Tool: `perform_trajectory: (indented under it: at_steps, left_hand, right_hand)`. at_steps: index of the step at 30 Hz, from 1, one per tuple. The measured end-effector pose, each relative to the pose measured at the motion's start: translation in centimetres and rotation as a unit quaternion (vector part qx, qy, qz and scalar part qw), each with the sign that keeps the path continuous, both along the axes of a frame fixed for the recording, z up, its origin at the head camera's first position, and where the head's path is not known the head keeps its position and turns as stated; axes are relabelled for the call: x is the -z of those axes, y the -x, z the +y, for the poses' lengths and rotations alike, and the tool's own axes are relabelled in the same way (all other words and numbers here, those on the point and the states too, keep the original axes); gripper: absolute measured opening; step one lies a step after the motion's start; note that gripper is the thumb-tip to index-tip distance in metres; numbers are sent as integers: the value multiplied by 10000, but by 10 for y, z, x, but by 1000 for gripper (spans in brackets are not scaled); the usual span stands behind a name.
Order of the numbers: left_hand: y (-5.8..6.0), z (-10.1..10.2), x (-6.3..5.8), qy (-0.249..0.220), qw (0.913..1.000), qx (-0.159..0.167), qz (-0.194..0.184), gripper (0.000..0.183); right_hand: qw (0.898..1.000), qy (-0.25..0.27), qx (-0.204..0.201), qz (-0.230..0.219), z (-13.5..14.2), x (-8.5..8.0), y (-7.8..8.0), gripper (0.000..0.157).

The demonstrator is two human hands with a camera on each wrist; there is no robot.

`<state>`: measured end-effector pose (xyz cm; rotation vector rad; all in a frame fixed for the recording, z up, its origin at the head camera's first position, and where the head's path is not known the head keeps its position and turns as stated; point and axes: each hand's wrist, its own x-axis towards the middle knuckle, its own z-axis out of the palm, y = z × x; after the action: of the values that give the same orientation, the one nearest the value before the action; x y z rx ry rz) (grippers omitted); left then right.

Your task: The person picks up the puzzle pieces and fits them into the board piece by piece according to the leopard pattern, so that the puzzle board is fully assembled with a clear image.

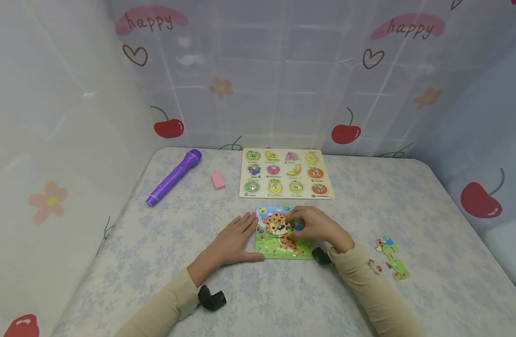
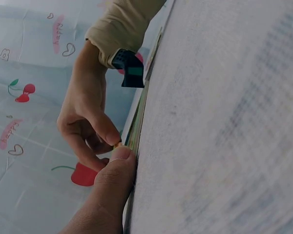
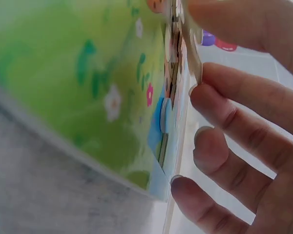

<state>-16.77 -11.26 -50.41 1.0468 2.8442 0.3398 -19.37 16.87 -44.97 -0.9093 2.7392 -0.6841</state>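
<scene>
A leopard jigsaw puzzle (image 1: 266,252) with a green and blue picture lies on the table in the head view. My left hand (image 1: 230,241) rests along its left side with fingers stretched out, thumb at the lower left corner. Over the right half of the picture, my right hand (image 1: 319,225) pinches a thin puzzle piece (image 3: 193,51) between thumb and fingertips. In the right wrist view that piece stands edge-on beside the puzzle's uneven inner pieces (image 3: 173,68). Its printed face is mostly hidden by the hand.
Several loose puzzle pieces (image 1: 399,270) lie right of my right forearm. Behind the puzzle is a wooden fruit peg board (image 1: 330,194). A pink eraser (image 1: 217,180) and a purple toy microphone (image 1: 172,181) lie at the back left. Printed curtains (image 1: 249,107) surround the table.
</scene>
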Motion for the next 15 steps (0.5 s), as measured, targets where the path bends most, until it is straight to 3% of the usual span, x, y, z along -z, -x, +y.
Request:
perform_trajectory:
  at_steps: [15]
  left_hand:
    - [1,0,2,50,10000,-13,47,110]
  right_hand:
    - [9996,-243,40,-119,-5,0,0,36]
